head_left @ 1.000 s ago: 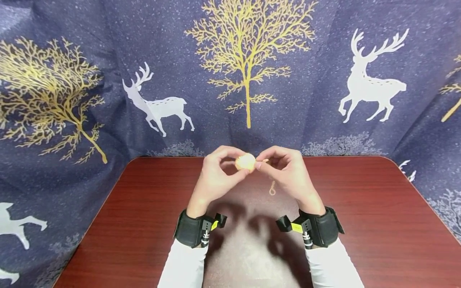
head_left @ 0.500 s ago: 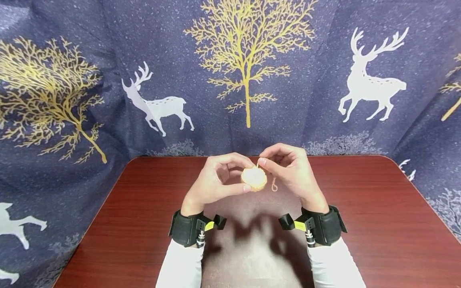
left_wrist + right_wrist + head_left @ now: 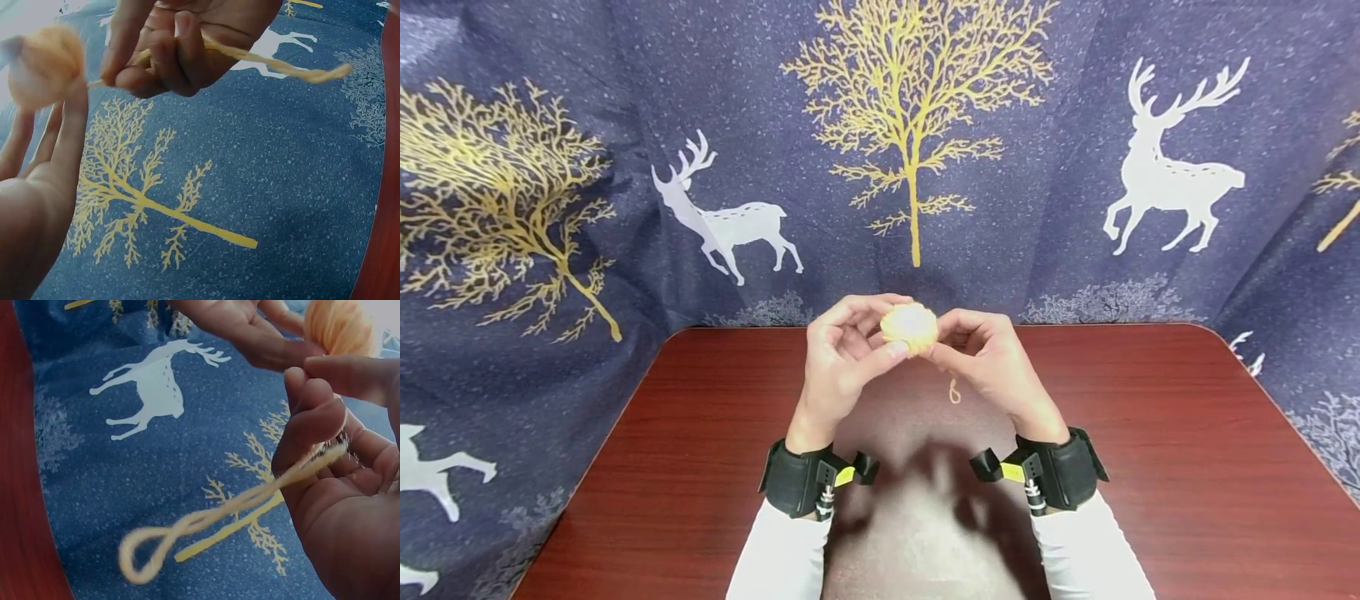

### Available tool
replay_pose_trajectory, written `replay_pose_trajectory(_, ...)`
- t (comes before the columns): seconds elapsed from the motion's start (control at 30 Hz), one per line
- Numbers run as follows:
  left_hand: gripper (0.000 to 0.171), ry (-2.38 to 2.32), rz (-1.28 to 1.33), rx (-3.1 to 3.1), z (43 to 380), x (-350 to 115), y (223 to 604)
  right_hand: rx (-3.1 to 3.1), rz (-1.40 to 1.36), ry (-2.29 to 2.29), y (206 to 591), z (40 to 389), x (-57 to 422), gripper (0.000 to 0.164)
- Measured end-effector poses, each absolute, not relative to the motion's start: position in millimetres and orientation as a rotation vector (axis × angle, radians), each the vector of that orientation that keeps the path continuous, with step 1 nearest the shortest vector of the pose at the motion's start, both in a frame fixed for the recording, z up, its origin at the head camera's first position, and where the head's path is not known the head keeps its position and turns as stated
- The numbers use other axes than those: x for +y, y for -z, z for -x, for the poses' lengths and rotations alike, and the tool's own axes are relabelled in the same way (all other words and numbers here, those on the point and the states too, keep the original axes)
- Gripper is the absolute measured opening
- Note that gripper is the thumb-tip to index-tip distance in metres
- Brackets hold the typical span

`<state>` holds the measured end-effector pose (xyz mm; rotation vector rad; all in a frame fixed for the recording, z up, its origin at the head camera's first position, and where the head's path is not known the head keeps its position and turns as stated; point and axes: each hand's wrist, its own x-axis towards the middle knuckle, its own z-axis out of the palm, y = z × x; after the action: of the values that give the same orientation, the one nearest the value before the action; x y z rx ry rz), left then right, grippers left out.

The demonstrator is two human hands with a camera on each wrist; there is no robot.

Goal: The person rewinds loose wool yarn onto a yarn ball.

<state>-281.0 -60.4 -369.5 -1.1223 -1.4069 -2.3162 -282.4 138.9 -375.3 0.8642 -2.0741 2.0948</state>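
Note:
A small peach-coloured ball of yarn (image 3: pixel 910 327) is held up above the table, washed out by bright light in the head view. My left hand (image 3: pixel 842 358) grips it between thumb and fingers. Just right of the ball, my right hand (image 3: pixel 988 358) pinches the strand between thumb and index finger. In the left wrist view a short thread runs from the ball (image 3: pixel 47 65) to those pinching fingers. The twisted yarn tail (image 3: pixel 250 497) passes across the right palm and ends in a loop, which dangles below that hand in the head view.
Both hands are over a reddish-brown wooden table (image 3: pixel 700 467), near its far edge. Behind it hangs a dark blue cloth (image 3: pixel 865 275) printed with white deer and golden trees. Black straps (image 3: pixel 797 479) with small cameras are worn on both wrists.
Within the last second the ball dips toward the right, then rises back leftward with my left hand. My right hand shifts from above the ball to beside it, and the loop swings along.

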Motion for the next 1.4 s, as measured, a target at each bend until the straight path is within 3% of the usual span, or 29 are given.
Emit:
replay_pose_trajectory(0.4,0.043,1.911,0.814,-1.691,288.7,-61.1,372.9,-2.203,-0.801,-1.947,368.9,273.2,135.4,0.007)
replay_pose_trajectory(0.7,0.038,1.717,1.041,-2.139,289.3,-70.3,377.0,-2.050,-0.755,-1.884,368.8,276.7,146.6,0.007)
replay_pose_trajectory(1.0,0.040,2.094,1.441,-1.935,285.0,-74.9,374.0,-2.017,-0.730,-1.936,370.5,280.8,148.9,0.006)
replay_pose_trajectory(1.4,0.040,2.426,1.140,-1.308,284.9,-65.7,372.0,-2.117,-0.800,-1.914,375.2,281.0,135.9,0.008)
